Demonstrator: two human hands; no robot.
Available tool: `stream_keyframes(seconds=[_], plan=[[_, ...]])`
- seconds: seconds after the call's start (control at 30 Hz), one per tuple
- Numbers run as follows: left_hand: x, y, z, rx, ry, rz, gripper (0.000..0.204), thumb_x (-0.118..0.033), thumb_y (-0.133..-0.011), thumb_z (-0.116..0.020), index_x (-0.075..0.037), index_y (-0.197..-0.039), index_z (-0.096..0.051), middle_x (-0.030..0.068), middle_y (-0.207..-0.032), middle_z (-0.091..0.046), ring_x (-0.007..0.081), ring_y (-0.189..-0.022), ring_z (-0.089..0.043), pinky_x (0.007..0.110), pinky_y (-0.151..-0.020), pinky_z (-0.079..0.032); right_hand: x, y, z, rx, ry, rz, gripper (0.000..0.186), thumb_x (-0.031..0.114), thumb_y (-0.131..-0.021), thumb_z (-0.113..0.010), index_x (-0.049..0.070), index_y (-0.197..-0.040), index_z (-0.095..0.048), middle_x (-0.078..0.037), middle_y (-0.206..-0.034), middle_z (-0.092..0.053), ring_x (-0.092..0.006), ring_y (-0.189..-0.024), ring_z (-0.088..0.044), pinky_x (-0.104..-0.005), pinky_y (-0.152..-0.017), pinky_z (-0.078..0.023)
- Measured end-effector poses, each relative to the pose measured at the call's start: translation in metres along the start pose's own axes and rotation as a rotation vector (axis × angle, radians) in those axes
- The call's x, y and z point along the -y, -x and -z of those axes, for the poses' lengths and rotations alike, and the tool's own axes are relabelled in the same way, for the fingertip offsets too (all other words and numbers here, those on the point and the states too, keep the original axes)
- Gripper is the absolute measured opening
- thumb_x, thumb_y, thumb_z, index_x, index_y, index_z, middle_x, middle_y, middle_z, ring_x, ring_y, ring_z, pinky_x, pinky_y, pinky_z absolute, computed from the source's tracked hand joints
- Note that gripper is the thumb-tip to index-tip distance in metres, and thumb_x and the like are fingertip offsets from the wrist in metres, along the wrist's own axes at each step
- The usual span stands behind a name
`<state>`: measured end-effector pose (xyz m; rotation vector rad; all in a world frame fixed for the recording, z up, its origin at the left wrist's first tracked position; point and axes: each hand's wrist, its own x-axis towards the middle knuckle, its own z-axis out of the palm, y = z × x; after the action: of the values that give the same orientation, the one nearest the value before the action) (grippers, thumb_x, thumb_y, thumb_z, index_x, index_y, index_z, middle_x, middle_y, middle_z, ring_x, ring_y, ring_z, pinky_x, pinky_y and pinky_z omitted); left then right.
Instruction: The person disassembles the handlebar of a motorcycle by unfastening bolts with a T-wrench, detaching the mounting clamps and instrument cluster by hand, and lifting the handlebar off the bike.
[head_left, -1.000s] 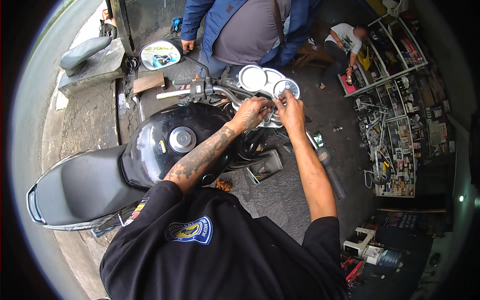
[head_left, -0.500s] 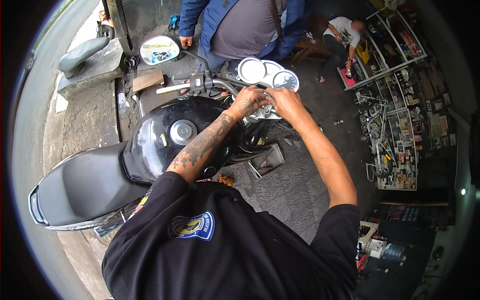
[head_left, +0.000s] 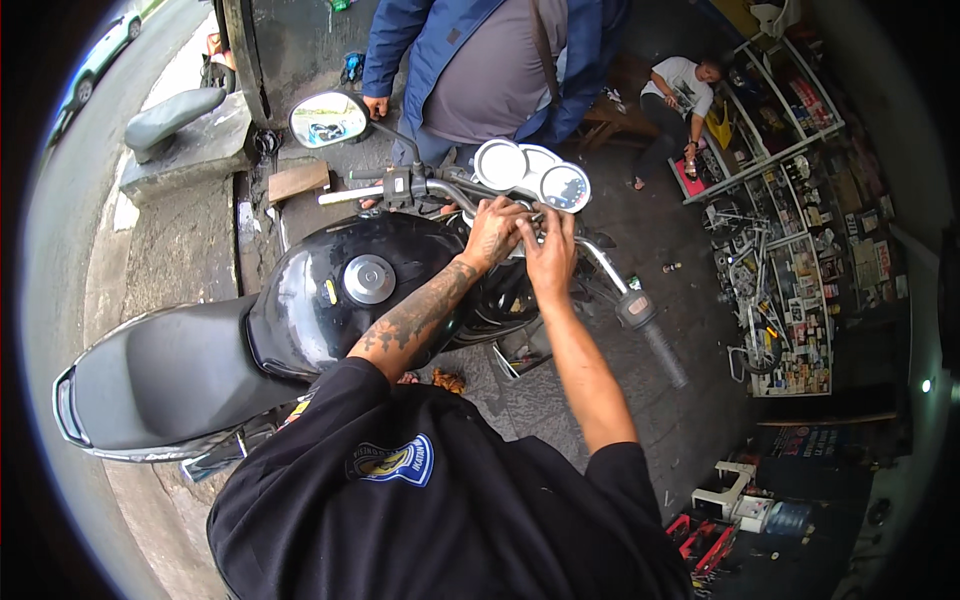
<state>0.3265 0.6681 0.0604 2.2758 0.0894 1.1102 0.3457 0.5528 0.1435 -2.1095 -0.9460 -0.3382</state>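
Observation:
A black motorcycle stands below me, its glossy fuel tank (head_left: 340, 290) with a round silver filler cap in the middle. My left hand (head_left: 495, 232) and my right hand (head_left: 548, 248) meet at the centre of the handlebar (head_left: 600, 262), just behind the round chrome gauges (head_left: 535, 172). Their fingers are curled around something small there, and what they grip is hidden. The right hand grip (head_left: 660, 345) points toward the lower right.
A person in a blue jacket (head_left: 490, 60) stands right in front of the bike. Another person (head_left: 675, 100) sits further back by shelves of parts (head_left: 790, 260). A round mirror (head_left: 328, 120) sticks out on the left. The seat (head_left: 160, 380) runs to the lower left.
Both hands have slid closer together at the handlebar centre, nearer the gauges. My head has shifted, so the bike sits lower in view.

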Motion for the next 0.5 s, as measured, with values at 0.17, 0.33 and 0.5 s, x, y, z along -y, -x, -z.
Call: stream_keyframes(seconds=[0.17, 0.33, 0.5], plan=[[0.004, 0.004, -0.001, 0.024, 0.042, 0.003, 0.014, -0.020, -0.078, -0.066, -0.010, -0.087, -0.067, -0.0012, -0.094, -0.066, 0.0213, -0.092, -0.056, 0.039, -0.077, -0.038, -0.009, 0.007, -0.020, -0.194, 0.005, -0.080, 0.028, 0.021, -0.084, -0.070, 0.002, -0.104, -0.063, -0.012, -0.094, -0.061, -0.0257, -0.082, -0.062, -0.0382, -0.073, -0.049], [0.006, -0.001, 0.001, 0.025, 0.026, -0.032, 0.019, -0.025, -0.082, -0.064, -0.013, -0.095, -0.070, -0.0024, -0.091, -0.066, 0.0208, -0.090, -0.055, 0.038, -0.078, -0.037, -0.011, 0.005, -0.014, -0.132, 0.072, 0.020, 0.024, 0.017, -0.094, -0.054, 0.000, -0.106, -0.065, -0.016, -0.098, -0.068, -0.0328, -0.091, -0.065, -0.0387, -0.078, -0.050], [0.003, -0.004, 0.001, 0.041, 0.019, -0.030, 0.021, -0.030, -0.082, -0.065, -0.016, -0.097, -0.072, -0.0033, -0.088, -0.066, 0.0197, -0.089, -0.055, 0.038, -0.077, -0.037, -0.028, 0.002, -0.019, -0.138, -0.484, -0.207, 0.022, 0.014, -0.097, -0.050, -0.001, -0.100, -0.065, -0.009, -0.093, -0.069, -0.0153, -0.084, -0.063, -0.0292, -0.074, -0.049]])
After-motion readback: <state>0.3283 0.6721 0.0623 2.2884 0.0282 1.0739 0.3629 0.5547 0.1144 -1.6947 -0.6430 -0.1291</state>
